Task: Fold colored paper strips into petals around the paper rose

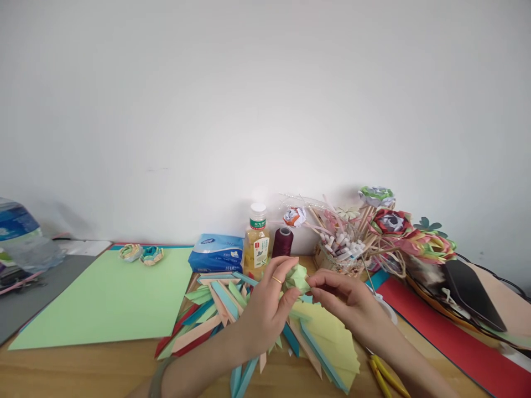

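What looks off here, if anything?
No spill or clear damage visible. Only the multicoloured folded-paper strips stand out: they lie criss-crossed in a loose heap before the blue plastic tissue pack, unlike the flat pale-green paper sheet. The light-green folded-paper piece in the left hand is partly covered.

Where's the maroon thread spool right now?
In the head view, just right of centre: the maroon thread spool stands between the white-capped bottle on its left and the basket, beyond the left hand.

Soft light, faint shadows, stretched edges
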Available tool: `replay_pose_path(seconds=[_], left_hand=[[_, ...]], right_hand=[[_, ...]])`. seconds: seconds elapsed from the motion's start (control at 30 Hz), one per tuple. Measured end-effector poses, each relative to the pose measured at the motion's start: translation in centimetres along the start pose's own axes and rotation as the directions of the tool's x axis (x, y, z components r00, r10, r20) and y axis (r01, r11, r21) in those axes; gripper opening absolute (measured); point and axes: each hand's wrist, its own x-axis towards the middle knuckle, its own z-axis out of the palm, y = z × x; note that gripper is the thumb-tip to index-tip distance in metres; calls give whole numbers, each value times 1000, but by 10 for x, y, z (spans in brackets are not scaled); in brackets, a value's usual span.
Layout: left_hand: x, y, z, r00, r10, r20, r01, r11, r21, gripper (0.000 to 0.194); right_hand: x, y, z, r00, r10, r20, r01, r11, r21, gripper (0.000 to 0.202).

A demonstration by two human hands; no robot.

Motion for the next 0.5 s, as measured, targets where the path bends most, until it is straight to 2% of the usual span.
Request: replay_pose_path(seconds=[0.17,0.37,0.5], left_hand=[[1,-2,0,1000,0,8,0,1000,12,41],[0,-1,3,1000,26,5,-26,999,44,41],[0,1,2,1000,2,1,-2,1000,28,41]], right_hand=[[1,4,2,998,57,-5,-57,998,39,21],[-1,6,7,997,20,-80,-24,999,-45,15],[-2,2,4,998,29,-52,-29,999,-15,18]])
